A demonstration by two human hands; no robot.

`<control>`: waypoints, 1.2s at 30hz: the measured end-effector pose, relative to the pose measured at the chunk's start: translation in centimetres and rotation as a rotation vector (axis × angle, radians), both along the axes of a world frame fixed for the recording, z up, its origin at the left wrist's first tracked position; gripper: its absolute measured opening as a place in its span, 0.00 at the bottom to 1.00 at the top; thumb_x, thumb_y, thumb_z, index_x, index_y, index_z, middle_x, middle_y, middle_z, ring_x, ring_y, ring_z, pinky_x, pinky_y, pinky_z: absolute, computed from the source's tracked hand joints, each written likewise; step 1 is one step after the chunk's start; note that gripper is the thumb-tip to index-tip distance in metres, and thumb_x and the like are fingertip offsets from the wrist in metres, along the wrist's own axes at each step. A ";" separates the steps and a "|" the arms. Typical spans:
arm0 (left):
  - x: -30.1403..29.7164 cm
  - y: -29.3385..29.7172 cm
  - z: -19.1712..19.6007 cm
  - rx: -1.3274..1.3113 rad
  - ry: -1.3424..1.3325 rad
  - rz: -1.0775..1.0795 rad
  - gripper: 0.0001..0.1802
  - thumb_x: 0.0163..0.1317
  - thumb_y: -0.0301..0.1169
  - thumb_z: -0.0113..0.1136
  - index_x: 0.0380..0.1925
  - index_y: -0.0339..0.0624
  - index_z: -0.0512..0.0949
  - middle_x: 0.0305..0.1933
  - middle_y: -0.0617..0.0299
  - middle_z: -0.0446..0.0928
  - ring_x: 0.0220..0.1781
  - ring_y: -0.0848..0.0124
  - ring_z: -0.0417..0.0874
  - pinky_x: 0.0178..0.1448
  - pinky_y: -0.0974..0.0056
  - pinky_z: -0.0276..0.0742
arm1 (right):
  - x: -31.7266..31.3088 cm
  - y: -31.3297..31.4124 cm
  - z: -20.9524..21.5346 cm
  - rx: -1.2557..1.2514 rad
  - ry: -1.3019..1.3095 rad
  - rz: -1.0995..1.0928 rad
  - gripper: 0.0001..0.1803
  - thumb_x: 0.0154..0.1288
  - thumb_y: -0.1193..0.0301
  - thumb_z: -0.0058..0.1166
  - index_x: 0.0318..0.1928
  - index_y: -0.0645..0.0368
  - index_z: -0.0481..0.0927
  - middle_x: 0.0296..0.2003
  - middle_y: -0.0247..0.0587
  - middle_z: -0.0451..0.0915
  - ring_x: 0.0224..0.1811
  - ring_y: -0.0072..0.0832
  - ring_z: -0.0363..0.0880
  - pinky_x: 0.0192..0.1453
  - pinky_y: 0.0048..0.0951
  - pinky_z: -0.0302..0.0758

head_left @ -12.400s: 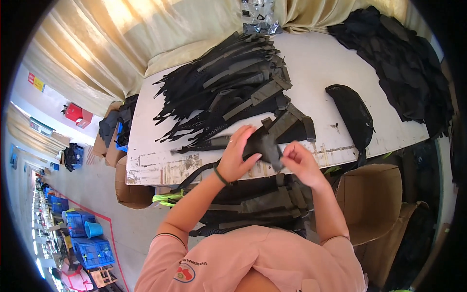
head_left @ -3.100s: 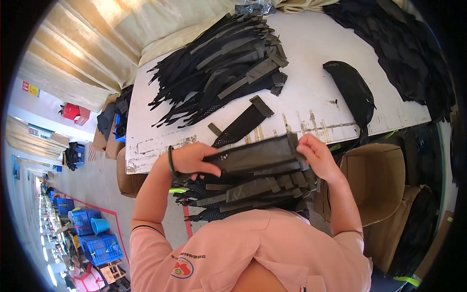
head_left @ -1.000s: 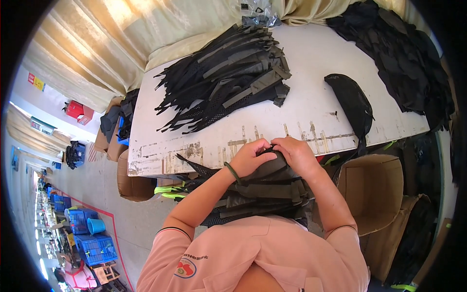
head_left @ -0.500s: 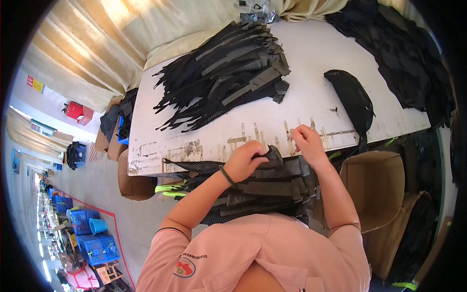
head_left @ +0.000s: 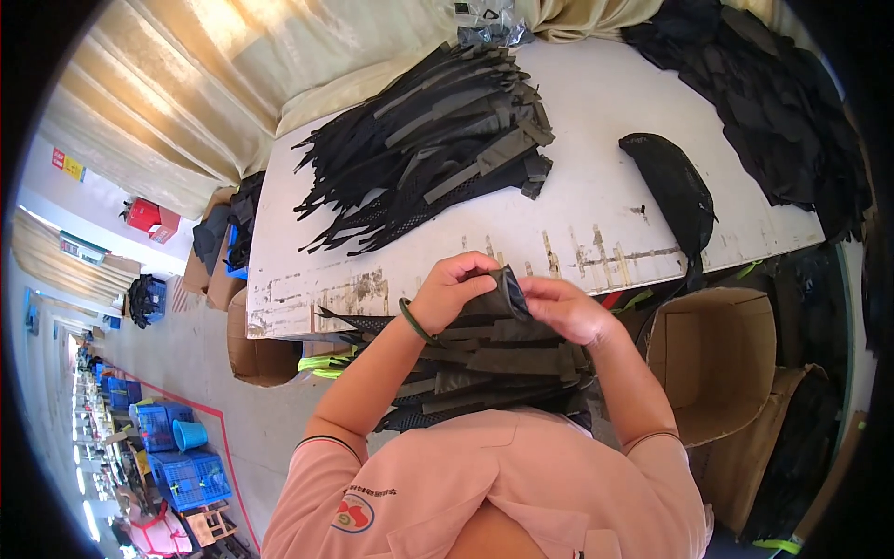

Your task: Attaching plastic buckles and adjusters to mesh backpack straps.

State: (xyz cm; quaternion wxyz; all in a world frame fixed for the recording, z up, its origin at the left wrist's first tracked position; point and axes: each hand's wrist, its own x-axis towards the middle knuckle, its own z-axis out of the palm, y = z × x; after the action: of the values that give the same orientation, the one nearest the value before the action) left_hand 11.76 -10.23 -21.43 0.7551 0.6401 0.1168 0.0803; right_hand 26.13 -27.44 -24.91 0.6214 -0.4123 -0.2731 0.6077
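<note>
My left hand [head_left: 453, 291], with a dark green band round its wrist, grips the end of a black fabric strip [head_left: 504, 296] above the table's front edge. The strip's end looks folded, with a shiny dark inner face showing. My right hand [head_left: 570, 310] meets it from the right, fingers together at the strip's edge; slight blur softens the fingertips. Below both hands, close to my body, lies a pile of black strips [head_left: 507, 361] with mesh and flat bands. Part of this pile is hidden by my forearms.
A white worn table [head_left: 587, 121] bears a heap of black mesh strips [head_left: 438, 140], a black half-moon pouch [head_left: 672, 196] and dark fabric pieces [head_left: 773, 112]. An open cardboard box [head_left: 712, 359] stands at the right, another box [head_left: 261, 345] at the left. Blue crates [head_left: 186, 475] line the far-left floor.
My left hand has lifted the strip's end slightly and turned it. My right hand has come left and down from above the table edge to the strip.
</note>
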 end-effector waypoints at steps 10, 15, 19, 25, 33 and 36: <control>0.0 0.4 0.9 0.247 -0.054 -0.044 0.08 0.63 0.22 0.53 0.42 0.36 0.76 0.41 0.64 0.76 0.44 0.77 0.74 0.53 0.70 0.69 | -1.6 0.4 -0.1 -0.041 -0.383 -0.361 0.03 0.68 0.74 0.52 0.38 0.59 0.72 0.29 0.32 0.76 0.24 0.20 0.73 0.31 0.23 0.75; 0.4 0.1 0.6 0.432 0.035 -0.008 0.12 0.61 0.31 0.61 0.42 0.35 0.77 0.39 0.63 0.78 0.42 0.78 0.74 0.49 0.71 0.71 | 0.1 0.3 0.3 -0.110 -0.644 -0.570 0.07 0.66 0.75 0.53 0.43 0.58 0.71 0.29 0.33 0.75 0.25 0.19 0.73 0.29 0.23 0.73; 0.4 0.6 0.1 0.403 0.184 0.102 0.12 0.62 0.33 0.62 0.35 0.34 0.78 0.30 0.67 0.78 0.34 0.79 0.74 0.43 0.71 0.73 | -0.6 0.1 2.2 -0.053 -0.439 -0.409 0.16 0.62 0.75 0.58 0.48 0.57 0.70 0.28 0.32 0.74 0.27 0.19 0.72 0.30 0.21 0.71; 0.7 0.2 -0.7 0.129 0.220 0.072 0.13 0.63 0.35 0.61 0.40 0.36 0.79 0.35 0.68 0.79 0.36 0.81 0.74 0.44 0.71 0.73 | -0.4 0.5 1.9 -0.046 -0.357 -0.315 0.15 0.62 0.77 0.55 0.49 0.58 0.69 0.28 0.29 0.73 0.31 0.16 0.72 0.37 0.19 0.71; -0.1 0.7 -1.1 -0.157 0.297 -0.104 0.17 0.51 0.22 0.69 0.42 0.36 0.79 0.40 0.64 0.81 0.41 0.78 0.78 0.48 0.70 0.74 | -1.2 0.4 2.3 -0.005 -0.725 -0.273 0.08 0.63 0.70 0.60 0.34 0.62 0.76 0.29 0.29 0.76 0.30 0.16 0.70 0.37 0.20 0.70; 0.1 0.1 -0.6 -0.029 0.296 -0.131 0.18 0.50 0.22 0.70 0.43 0.35 0.79 0.40 0.65 0.81 0.40 0.78 0.78 0.49 0.70 0.75 | -1.2 0.6 1.6 -0.011 -0.747 -0.328 0.09 0.61 0.69 0.61 0.31 0.61 0.77 0.27 0.28 0.75 0.29 0.16 0.69 0.36 0.20 0.69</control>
State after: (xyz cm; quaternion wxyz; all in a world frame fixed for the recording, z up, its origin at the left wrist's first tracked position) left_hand 11.86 -10.18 -21.98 0.7422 0.6404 0.1861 -0.0660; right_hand 24.94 -26.87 -23.35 0.5659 -0.6459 -0.4075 0.3106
